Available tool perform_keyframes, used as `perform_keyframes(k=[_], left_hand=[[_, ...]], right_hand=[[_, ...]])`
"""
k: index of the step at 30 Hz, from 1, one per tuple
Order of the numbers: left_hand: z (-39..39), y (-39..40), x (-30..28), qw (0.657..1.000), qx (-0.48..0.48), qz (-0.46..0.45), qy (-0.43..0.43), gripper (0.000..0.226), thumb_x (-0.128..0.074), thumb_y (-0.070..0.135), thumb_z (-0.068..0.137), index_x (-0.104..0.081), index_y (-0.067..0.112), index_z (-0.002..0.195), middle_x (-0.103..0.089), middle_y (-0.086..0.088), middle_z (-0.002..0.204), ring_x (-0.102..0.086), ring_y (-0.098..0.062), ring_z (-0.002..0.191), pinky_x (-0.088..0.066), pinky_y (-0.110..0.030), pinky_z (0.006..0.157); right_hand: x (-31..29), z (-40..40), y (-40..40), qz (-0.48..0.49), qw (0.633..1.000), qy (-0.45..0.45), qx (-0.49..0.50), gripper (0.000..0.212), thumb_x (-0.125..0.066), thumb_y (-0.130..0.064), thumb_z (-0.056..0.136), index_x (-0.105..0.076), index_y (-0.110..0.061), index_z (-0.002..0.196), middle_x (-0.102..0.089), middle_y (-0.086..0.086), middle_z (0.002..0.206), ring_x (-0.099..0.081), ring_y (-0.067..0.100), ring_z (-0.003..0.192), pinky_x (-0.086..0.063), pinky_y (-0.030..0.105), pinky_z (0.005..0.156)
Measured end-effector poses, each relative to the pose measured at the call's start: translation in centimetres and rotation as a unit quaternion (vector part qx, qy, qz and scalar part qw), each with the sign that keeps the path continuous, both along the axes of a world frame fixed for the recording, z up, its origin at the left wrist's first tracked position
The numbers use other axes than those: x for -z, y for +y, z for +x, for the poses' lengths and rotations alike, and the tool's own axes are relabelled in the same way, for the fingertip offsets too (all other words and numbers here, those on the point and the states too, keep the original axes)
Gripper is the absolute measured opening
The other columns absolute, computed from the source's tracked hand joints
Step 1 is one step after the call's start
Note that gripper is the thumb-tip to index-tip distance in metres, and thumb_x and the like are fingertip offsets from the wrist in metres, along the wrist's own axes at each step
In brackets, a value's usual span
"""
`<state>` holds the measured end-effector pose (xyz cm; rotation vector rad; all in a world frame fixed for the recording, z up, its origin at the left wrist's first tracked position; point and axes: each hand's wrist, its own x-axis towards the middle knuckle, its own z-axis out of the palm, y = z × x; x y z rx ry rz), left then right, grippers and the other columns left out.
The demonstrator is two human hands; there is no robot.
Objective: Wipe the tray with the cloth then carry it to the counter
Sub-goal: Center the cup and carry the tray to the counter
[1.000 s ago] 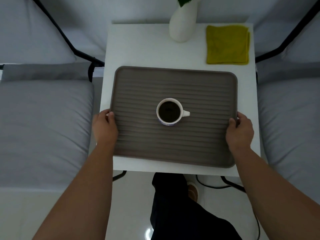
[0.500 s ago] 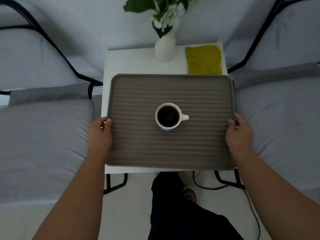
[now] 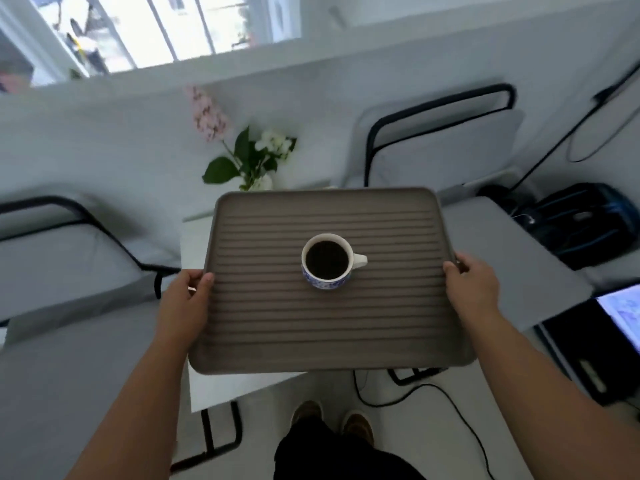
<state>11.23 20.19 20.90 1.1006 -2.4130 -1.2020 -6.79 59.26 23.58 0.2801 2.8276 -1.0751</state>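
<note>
The brown ribbed tray (image 3: 277, 327) is lifted above the small white table (image 3: 221, 386). My left hand (image 3: 187, 299) grips its left edge, thumb on top. My right hand (image 3: 474, 289) grips the right edge the same way. A white and blue cup (image 3: 329, 261) full of dark coffee stands at the tray's middle, handle to the right. The yellow cloth is hidden behind the raised tray.
A vase of flowers (image 3: 252, 161) stands beyond the tray. Grey cushioned chairs with black frames sit on the left (image 3: 69, 271) and right (image 3: 450, 143). A black bag (image 3: 585, 223), a lit laptop (image 3: 620, 313) and floor cables (image 3: 450, 403) lie to the right.
The tray has risen off the table with both hands still gripping it. The view has tipped up, showing a window and more of the room. The cloth has gone out of sight.
</note>
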Motion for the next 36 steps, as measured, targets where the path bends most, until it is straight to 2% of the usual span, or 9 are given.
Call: perform_keyframes(k=[5, 8, 11, 16, 19, 23, 26, 31, 36], left_hand=[[-2.6, 1.8, -5.7, 0.996, 0.076, -0.002, 0.039, 0.007, -0.057, 0.027, 0.094, -0.062, 0.022, 0.094, -0.062, 0.005, 0.084, -0.057, -0.01, 0.074, -0.041, -0.027, 0.063], [-5.3, 2.9, -8.3, 0.989, 0.139, 0.001, 0.05, 0.008, -0.057, 0.027, 0.094, -0.064, 0.025, 0.091, -0.064, 0.009, 0.083, -0.056, -0.003, 0.074, -0.04, -0.029, 0.062], [-8.8, 4.7, -10.7, 0.975, 0.209, 0.036, 0.059, 0.01, -0.057, 0.027, 0.094, -0.065, 0.023, 0.088, -0.067, 0.007, 0.084, -0.06, -0.011, 0.078, -0.042, -0.034, 0.066], [-13.7, 10.1, -14.4, 0.93, 0.346, 0.073, 0.101, 0.009, -0.057, 0.019, 0.094, -0.065, 0.017, 0.089, -0.067, 0.006, 0.081, -0.06, -0.006, 0.073, -0.048, -0.018, 0.056], [-15.3, 14.1, -16.0, 0.892, 0.433, 0.079, 0.103, 0.009, -0.057, 0.018, 0.094, -0.066, 0.016, 0.091, -0.068, 0.002, 0.083, -0.059, -0.009, 0.074, -0.046, -0.026, 0.064], [-16.3, 20.8, -17.9, 0.842, 0.529, 0.06, 0.086, 0.011, -0.059, 0.027, 0.093, -0.067, 0.02, 0.091, -0.07, 0.004, 0.085, -0.063, -0.011, 0.079, -0.045, -0.034, 0.07], [-14.5, 27.5, -19.4, 0.791, 0.602, 0.067, 0.082, 0.013, -0.058, 0.027, 0.094, -0.067, 0.018, 0.095, -0.07, -0.001, 0.089, -0.063, -0.015, 0.082, -0.045, -0.035, 0.072], [-7.1, 37.6, -22.0, 0.712, 0.692, 0.105, 0.064, 0.011, -0.055, 0.03, 0.096, -0.062, 0.022, 0.099, -0.065, 0.003, 0.089, -0.059, -0.011, 0.079, -0.041, -0.028, 0.058], [4.0, 46.0, -23.2, 0.619, 0.775, 0.101, 0.08, 0.014, -0.058, 0.026, 0.094, -0.065, 0.014, 0.098, -0.067, -0.002, 0.089, -0.06, -0.014, 0.078, -0.043, -0.03, 0.066]], right_hand=[[-6.7, 2.9, 4.7, -0.023, 0.997, 0.019, 0.078, 0.033, -0.057, -0.019, 0.091, -0.06, -0.011, 0.123, -0.068, 0.013, 0.111, -0.058, 0.023, 0.088, -0.042, 0.031, 0.085], [-9.5, 4.9, 7.6, -0.021, 0.989, 0.024, 0.142, 0.035, -0.059, -0.021, 0.09, -0.06, -0.012, 0.124, -0.067, 0.012, 0.115, -0.061, 0.028, 0.102, -0.044, 0.033, 0.089], [-11.5, 8.4, 10.3, -0.025, 0.975, 0.04, 0.218, 0.035, -0.061, -0.021, 0.088, -0.062, -0.012, 0.122, -0.068, 0.011, 0.115, -0.061, 0.028, 0.107, -0.045, 0.037, 0.095], [-13.8, 16.8, 13.6, -0.029, 0.932, 0.078, 0.352, 0.027, -0.062, -0.016, 0.086, -0.068, -0.019, 0.112, -0.073, 0.003, 0.1, -0.064, 0.022, 0.093, -0.047, 0.031, 0.082], [-15.1, 22.4, 15.0, -0.029, 0.899, 0.092, 0.427, 0.026, -0.062, -0.018, 0.086, -0.068, -0.022, 0.111, -0.072, 0.0, 0.092, -0.06, 0.016, 0.083, -0.042, 0.027, 0.076], [-16.5, 30.8, 16.8, -0.028, 0.854, 0.097, 0.51, 0.026, -0.06, -0.02, 0.087, -0.068, -0.022, 0.112, -0.073, 0.002, 0.1, -0.065, 0.024, 0.095, -0.048, 0.031, 0.08], [-17.6, 38.0, 17.9, -0.007, 0.812, 0.107, 0.574, 0.028, -0.061, -0.019, 0.087, -0.068, -0.02, 0.114, -0.073, 0.003, 0.098, -0.065, 0.023, 0.093, -0.046, 0.028, 0.079], [-18.8, 50.9, 18.2, 0.0, 0.735, 0.113, 0.668, 0.03, -0.06, -0.017, 0.088, -0.066, -0.015, 0.117, -0.072, 0.006, 0.1, -0.064, 0.024, 0.09, -0.045, 0.027, 0.077], [-19.2, 65.2, 16.0, 0.001, 0.648, 0.128, 0.751, 0.02, -0.059, -0.015, 0.088, -0.07, -0.016, 0.105, -0.073, 0.01, 0.09, -0.067, 0.03, 0.085, -0.053, 0.041, 0.082]])
